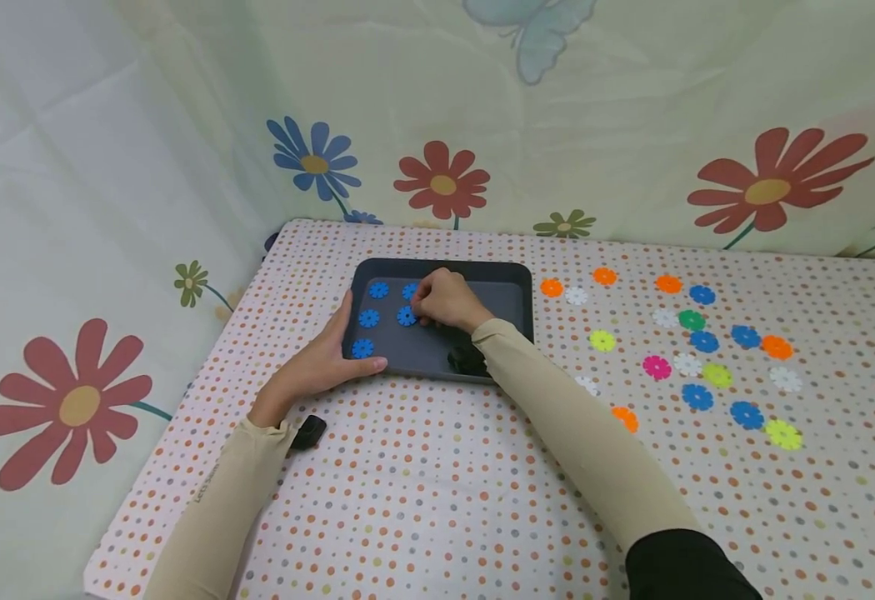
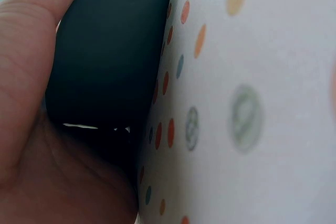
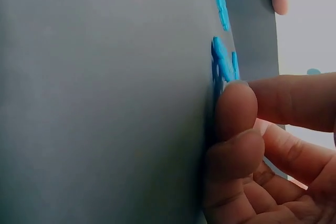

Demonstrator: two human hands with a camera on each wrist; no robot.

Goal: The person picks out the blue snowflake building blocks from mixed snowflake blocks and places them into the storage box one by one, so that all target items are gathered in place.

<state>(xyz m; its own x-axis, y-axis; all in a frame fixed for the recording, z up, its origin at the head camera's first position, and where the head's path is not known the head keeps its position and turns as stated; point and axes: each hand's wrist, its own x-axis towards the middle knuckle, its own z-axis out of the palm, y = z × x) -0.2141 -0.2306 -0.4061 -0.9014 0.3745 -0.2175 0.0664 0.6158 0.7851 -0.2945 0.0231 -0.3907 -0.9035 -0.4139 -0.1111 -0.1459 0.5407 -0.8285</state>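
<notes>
A dark grey baking tray (image 1: 437,356) lies on the table. My left hand (image 1: 321,357) rests against its near left corner, fingers along the left side and the straight thumb at the front rim. In the left wrist view, the tray's dark outer wall (image 2: 113,45) stands beside the thumb. Over the tray, my right hand (image 1: 448,300) pinches a blue snowflake disc (image 3: 222,59), tilted just above the tray floor. Other blue snowflake discs (image 1: 369,318) lie in the tray's left part, in rough columns. The right hand partly covers one of these discs (image 1: 409,290).
Right of the tray, loose snowflake discs lie scattered: several blue (image 1: 697,397), orange (image 1: 668,284), white (image 1: 688,364) and yellow (image 1: 718,375) ones, one pink (image 1: 657,367) and one green (image 1: 692,320). A flowered curtain (image 1: 617,150) hangs behind the dotted tablecloth (image 1: 422,483).
</notes>
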